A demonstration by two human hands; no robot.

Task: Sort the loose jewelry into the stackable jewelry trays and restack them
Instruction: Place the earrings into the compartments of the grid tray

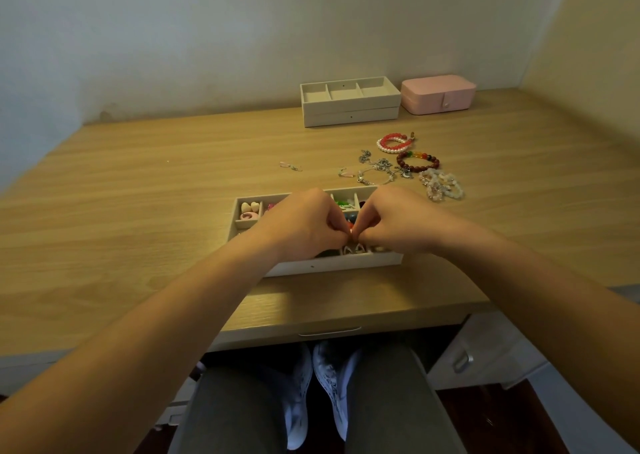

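A: Hands status?
B: Left hand (304, 225) and right hand (398, 221) are both over the near tray (332, 264). Fingers are curled and the fingertips meet in the middle. Together they pinch a small piece (351, 233), too small to identify.
A: Where's the near tray?
B: On the desk (138, 193), close to the front edge, straight in front of the person. It's split into compartments. The far-left one holds 2 pale heart pieces (250, 206) and a pink ring (248, 215). Green and red bits show between the hands; the rest is hidden under them.
A: Other trays?
B: 2 stacked trays (349, 107) at the back by the wall. The top one shows 3 compartments. A pink case (438, 93) sits just beside them on the right, lid down.
A: Loose jewelry?
B: On the desk between the near tray and the stack, right of centre. The red-and-white bracelets (394, 143) are farthest back, with the dark red bracelet (417, 160) just in front. The pale bead bracelet (441, 185) is near the tray's far right corner. Silver chains (377, 169) are tangled left of those. 1 small hook piece (346, 173) lies beside the chains. A lone hook piece (291, 166) sits further left, apart.
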